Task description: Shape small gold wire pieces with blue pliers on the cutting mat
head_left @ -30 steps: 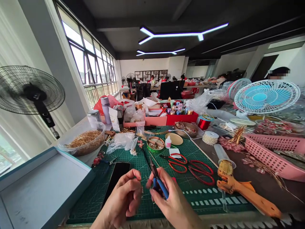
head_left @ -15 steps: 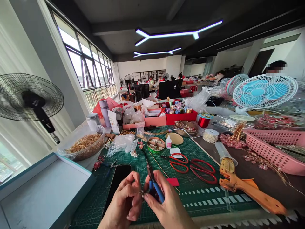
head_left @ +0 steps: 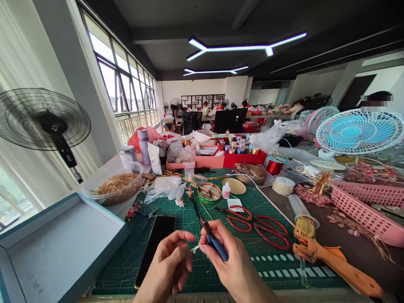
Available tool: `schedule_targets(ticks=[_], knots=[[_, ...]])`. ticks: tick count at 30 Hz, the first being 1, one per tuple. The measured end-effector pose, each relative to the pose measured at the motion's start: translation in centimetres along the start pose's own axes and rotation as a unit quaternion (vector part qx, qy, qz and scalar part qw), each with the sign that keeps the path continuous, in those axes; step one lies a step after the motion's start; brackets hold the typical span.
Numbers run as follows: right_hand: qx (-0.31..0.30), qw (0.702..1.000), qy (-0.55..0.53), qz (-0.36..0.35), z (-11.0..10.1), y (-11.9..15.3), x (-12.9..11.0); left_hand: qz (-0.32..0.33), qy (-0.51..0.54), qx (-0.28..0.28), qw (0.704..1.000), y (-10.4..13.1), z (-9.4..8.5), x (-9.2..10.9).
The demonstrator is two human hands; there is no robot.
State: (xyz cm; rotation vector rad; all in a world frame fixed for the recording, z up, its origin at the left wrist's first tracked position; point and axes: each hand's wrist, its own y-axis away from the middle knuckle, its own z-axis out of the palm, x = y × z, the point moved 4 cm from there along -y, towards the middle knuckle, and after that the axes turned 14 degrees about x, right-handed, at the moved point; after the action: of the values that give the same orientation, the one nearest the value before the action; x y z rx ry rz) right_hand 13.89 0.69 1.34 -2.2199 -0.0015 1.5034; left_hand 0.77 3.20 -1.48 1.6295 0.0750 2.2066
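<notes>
My right hand [head_left: 225,252] is closed around blue-handled pliers [head_left: 217,246], whose dark jaws point up and away from me. Its thumb and forefinger also pinch a small strand of pale beads [head_left: 195,249]. Just left of the strand is my left hand [head_left: 172,256], its fingers loosely curled with thumb and forefinger apart. Whether a left fingertip touches the strand's end I cannot make out. Beyond the pliers, on the green cutting mat [head_left: 126,261], lie a pearly bead cluster [head_left: 179,202] and a small pink flower piece [head_left: 189,191].
A phone [head_left: 156,246] lies left of my hands, beside a pale blue box [head_left: 63,244]. Red-handled scissors [head_left: 272,231], a divided bead tin [head_left: 209,192] and a small white bottle [head_left: 226,190] sit ahead. An orange glue gun [head_left: 331,256] and a pink basket [head_left: 362,210] are at right.
My left thumb and forefinger have spread apart from the bead piece, and more of it shows. The right hand has shifted slightly right with the pliers. The camera view has turned slightly.
</notes>
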Motion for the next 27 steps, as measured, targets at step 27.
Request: schedule_targets(ticks=[27], knots=[[-0.251,0.929,0.247,-0.109,1.0,-1.8,1.2,0.189,-0.525,0.125,0.82,2.1,-1.3,-2.6]])
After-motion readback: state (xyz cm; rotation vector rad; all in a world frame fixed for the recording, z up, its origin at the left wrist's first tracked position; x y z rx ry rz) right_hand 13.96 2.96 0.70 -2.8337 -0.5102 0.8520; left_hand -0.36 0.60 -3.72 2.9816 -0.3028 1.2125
